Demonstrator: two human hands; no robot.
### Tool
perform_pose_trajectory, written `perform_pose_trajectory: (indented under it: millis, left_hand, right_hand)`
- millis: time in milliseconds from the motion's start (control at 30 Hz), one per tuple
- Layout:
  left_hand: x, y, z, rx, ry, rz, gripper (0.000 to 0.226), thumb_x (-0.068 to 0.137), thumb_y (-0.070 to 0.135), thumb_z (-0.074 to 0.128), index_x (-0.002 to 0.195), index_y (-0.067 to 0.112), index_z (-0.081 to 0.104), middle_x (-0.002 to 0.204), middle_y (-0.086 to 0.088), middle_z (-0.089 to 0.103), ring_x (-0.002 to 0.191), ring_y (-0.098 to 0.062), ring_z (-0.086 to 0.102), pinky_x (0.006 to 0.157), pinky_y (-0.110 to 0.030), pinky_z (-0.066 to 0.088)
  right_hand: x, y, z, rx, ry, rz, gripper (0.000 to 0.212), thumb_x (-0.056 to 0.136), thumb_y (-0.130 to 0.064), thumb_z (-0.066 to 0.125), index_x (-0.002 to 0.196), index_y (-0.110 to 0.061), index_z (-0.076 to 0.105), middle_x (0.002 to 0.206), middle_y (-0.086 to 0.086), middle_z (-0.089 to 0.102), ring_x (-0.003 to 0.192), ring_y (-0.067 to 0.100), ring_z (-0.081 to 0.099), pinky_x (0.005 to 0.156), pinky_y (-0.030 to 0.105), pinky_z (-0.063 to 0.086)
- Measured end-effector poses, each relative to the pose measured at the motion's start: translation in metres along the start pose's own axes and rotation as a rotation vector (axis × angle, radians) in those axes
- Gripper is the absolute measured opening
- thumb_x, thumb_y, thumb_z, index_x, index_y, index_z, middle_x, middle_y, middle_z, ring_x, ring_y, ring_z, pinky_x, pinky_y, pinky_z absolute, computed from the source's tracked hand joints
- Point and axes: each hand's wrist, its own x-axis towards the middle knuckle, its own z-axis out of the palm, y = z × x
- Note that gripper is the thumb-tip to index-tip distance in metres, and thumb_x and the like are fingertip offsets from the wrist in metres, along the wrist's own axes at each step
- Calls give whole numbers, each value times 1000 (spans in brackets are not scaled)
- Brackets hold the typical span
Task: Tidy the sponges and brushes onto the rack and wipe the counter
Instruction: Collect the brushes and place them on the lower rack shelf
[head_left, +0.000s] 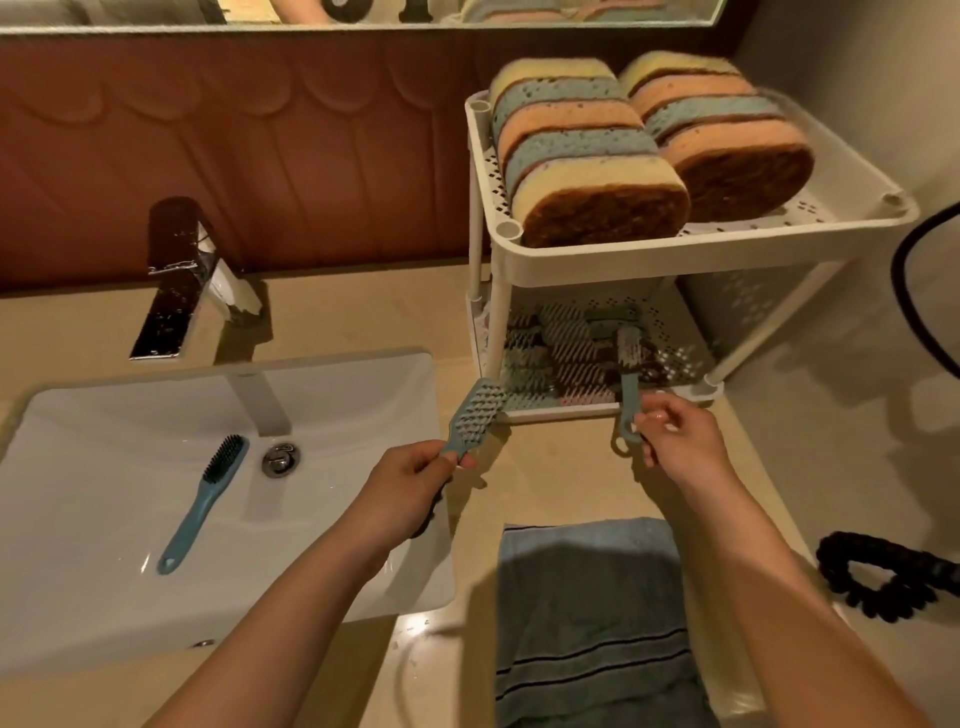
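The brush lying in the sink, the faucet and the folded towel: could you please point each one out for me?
brush in the sink (200, 506), head view, on the middle of its blue handle.
faucet (179, 280), head view, on its chrome body.
folded towel (592, 597), head view, on the blue-grey cloth.

Beige counter (332, 312) carrying white sink (363, 519), chrome tap (182, 280) standing behind basin. White two-tier rack (675, 254) standing on counter at right of sink. Blue striped towel (592, 623) lying on counter at near edge, in front of rack. Dark beaded ring (883, 577) (material unclear) resting at far right. Blue brush (202, 504) lying inside sink beside drain (280, 460).
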Motion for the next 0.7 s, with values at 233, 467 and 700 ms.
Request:
perform_pose_trajectory:
  millis: [233,467,700]
  left_hand:
    - [-4,4,-2,32,24,46,27,99,19,42,95,14,68,64,-10,32,48,-15,25,39,-17,22]
    - [-4,4,-10,-2,35,10,28,99,21,41,97,16,69,70,-11,32,51,-15,26,41,-20,22]
    - [-3,-1,-7,-31,27,-7,28,99,19,41,93,19,69,68,-9,35,52,-15,27,43,-21,23]
  right_hand:
    - [73,-13,2,-403,36,-92,27,89,-5,55,115,-2,62,118,19,63,111,35,56,96,39,46]
    - [88,-21,10,-678,-100,-181,37,91,-9,52,127,-13,57,134,15,53,121,34,48,100,36,40]
    - [88,-11,16,-726,-147,-203,37,87,-14,61,124,-12,59,128,16,58,115,34,53,94,37,46]
